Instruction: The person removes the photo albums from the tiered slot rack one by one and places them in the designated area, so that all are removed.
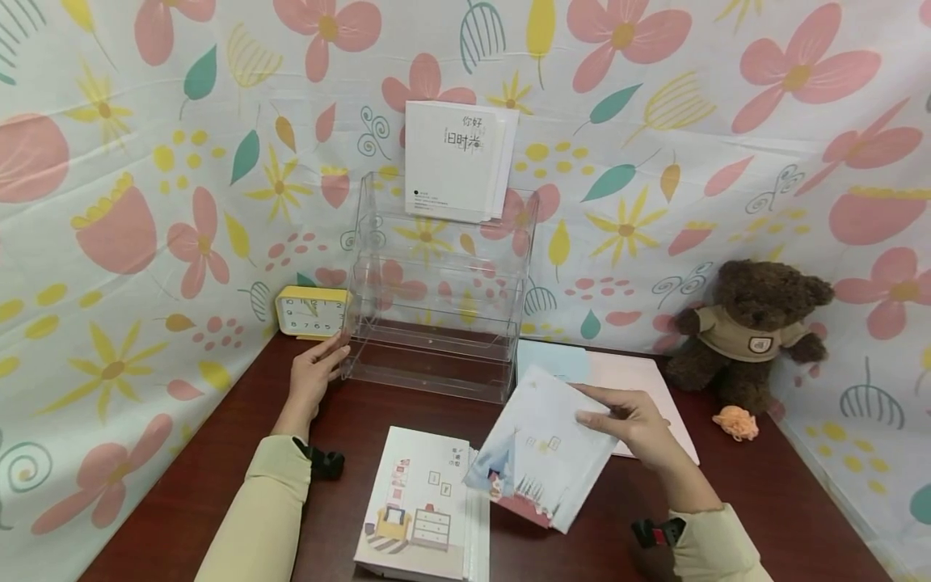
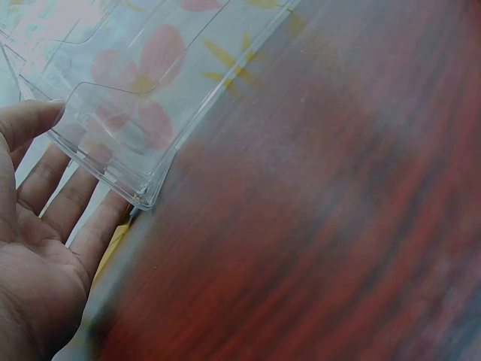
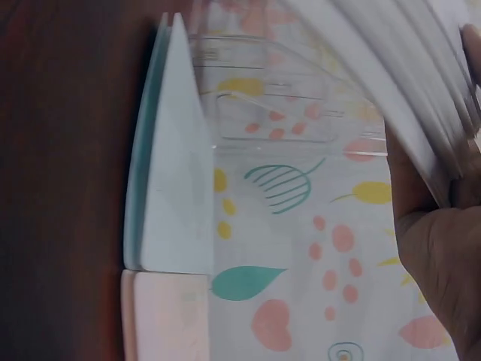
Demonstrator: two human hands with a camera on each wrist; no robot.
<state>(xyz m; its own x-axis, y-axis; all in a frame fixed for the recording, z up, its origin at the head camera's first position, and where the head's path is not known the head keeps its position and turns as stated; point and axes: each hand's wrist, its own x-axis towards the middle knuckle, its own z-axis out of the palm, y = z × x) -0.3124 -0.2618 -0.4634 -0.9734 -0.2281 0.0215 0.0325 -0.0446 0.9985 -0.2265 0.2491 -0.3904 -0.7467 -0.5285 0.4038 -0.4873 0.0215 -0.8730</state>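
Note:
My left hand [image 1: 314,373], fingers fairly straight, touches the left side of a clear tiered display rack [image 1: 429,386]. Up close in the left wrist view, the fingers [image 2: 71,199] lie along the rack's side and the thumb is at its front edge. In my right hand [image 1: 640,424] is a small stack of notebooks [image 1: 541,453], pinched at the upper right edge, thumb on the illustrated cover. The right wrist view shows their several layered edges. The stack is tilted above the table, right of a pile of notebooks [image 1: 414,501] with a room drawing on its cover.
White notebooks [image 1: 451,162] stand in the rack's top tier. A yellow clock [image 1: 313,311] is at its left. Blue [image 1: 553,356] and pink notebooks [image 1: 640,372] lie to its right. A brown teddy bear [image 1: 760,323] and an orange puff [image 1: 736,423] are at the far right.

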